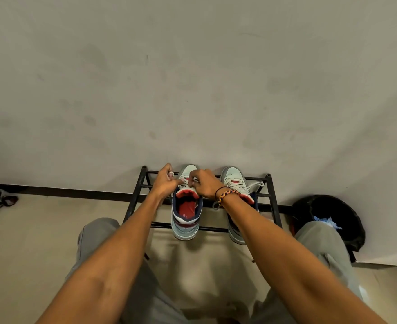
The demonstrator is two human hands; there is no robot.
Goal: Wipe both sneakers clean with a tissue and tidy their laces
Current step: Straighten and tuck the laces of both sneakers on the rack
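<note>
On black metal shoe rack (271,197): pale grey-and-red left sneaker (187,213), its white laces (188,181) pinched by left hand (165,182) and right hand (204,184).

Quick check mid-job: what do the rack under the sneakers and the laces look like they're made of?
Rack: looks like black-painted metal tubing, thin, straight bars with a dull sheen. Laces: seemingly flat, woven, off-white fabric, limp and matte where the loose end drapes off the right sneaker.

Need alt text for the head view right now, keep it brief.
Both hands, left and right, pinch the laces of the left sneaker on a black rack; the right sneaker sits beside it.
</note>
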